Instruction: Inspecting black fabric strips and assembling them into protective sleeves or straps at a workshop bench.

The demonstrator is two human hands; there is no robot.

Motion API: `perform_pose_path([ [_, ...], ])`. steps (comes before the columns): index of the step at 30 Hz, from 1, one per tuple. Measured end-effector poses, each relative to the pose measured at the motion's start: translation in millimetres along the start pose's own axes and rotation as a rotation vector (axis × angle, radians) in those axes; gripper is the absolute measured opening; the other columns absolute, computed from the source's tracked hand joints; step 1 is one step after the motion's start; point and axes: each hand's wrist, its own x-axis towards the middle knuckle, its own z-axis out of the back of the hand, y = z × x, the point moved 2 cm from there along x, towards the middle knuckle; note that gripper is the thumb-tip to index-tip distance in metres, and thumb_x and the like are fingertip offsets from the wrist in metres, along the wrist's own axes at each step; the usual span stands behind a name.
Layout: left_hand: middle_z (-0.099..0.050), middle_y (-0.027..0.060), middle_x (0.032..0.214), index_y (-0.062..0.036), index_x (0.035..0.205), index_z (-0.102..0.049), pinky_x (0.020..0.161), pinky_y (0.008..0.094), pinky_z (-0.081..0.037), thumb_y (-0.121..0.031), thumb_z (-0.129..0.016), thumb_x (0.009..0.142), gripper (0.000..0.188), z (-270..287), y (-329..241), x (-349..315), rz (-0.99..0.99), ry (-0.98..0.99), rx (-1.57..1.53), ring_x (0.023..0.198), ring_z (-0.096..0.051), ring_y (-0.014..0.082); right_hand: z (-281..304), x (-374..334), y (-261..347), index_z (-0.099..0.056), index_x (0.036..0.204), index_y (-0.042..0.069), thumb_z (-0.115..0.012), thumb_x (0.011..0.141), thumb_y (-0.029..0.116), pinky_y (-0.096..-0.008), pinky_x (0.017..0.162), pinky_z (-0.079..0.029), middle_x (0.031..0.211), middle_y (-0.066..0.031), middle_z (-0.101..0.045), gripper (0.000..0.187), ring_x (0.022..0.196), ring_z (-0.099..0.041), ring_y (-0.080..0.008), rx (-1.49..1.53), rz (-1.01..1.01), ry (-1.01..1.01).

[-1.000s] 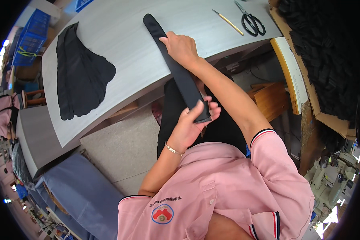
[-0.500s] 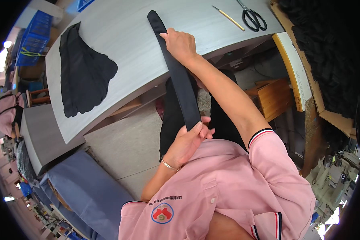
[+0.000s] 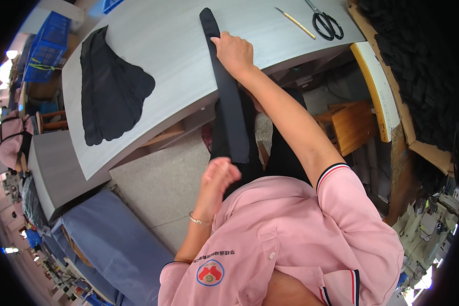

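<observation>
The left hand (image 3: 219,178) is just beside the near end of the black strip (image 3: 230,104); blur hides whether its fingers are apart or together. The strip slants from above the lap (image 3: 285,160) onto the tabletop (image 3: 173,56), where the right hand's (image 3: 235,53) fingers are clamped on it. Fanned black cloth (image 3: 115,94) lies left; awl (image 3: 299,25) and scissors (image 3: 319,13) lie right.

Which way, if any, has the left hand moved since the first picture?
Yes. Judged against the grey table, the left hand has moved leftward and nearer to the pink shirt, and no longer grips the black strip.
</observation>
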Motion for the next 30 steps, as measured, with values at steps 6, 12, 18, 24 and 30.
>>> perform_pose_path([
  [6,-0.066,-0.0037,0.086,-0.009,0.11,-0.062,0.071,0.0198,-0.043,-0.02,-0.074,0.091,0.025,-11,-11,58,-0.186,-0.174,-0.044,0.077,-0.056,0.0035,10,2,-1,-0.062,0.076,0.002,-0.062,0.096,0.038,-0.0427,0.054,-0.051,0.062,-0.0179,-0.064,0.041,0.059,-0.066,-0.0355,0.039,-0.115,0.079],
  [12,-0.067,-0.0046,0.086,-0.0078,0.106,-0.063,0.065,0.0186,-0.04,-0.016,-0.079,0.087,0.026,-11,-5,90,-0.205,-0.225,-0.075,0.072,-0.054,0.003,60,-57,-14,-0.058,0.081,-0.003,-0.057,0.098,0.03,-0.0366,0.059,-0.047,0.065,-0.0166,-0.061,0.037,0.059,-0.061,-0.0269,0.444,-0.06,0.35],
  [18,-0.067,-0.0028,0.092,-0.0072,0.108,-0.063,0.072,0.02,-0.046,-0.013,-0.073,0.092,0.02,-25,-20,98,-0.232,-0.105,-0.133,0.081,-0.059,0.0042,101,-134,-27,-0.063,0.081,0.0,-0.061,0.098,0.022,-0.0272,0.053,-0.04,0.063,-0.0002,-0.055,0.028,0.058,-0.052,-0.0074,0.853,-0.424,0.639],
  [24,-0.067,-0.0017,0.099,-0.0069,0.109,-0.061,0.076,0.021,-0.047,-0.014,-0.069,0.094,0.018,-40,-17,102,-0.209,-0.021,-0.203,0.085,-0.061,0.0053,96,-145,-45,-0.066,0.084,0.002,-0.068,0.095,0.015,-0.0202,0.053,-0.037,0.069,0.0061,-0.055,0.017,0.062,-0.047,-0.0019,0.942,-0.575,0.641],
  [30,-0.067,-0.0033,0.094,-0.0092,0.107,-0.062,0.075,0.0197,-0.045,-0.015,-0.07,0.094,0.017,-33,-23,124,-0.266,-0.066,-0.141,0.084,-0.059,0.0039,118,-161,-31,-0.064,0.083,0.002,-0.067,0.096,0.02,-0.0193,0.052,-0.036,0.066,0.0067,-0.052,0.022,0.061,-0.045,-0.0012,0.906,-0.514,0.647],
])
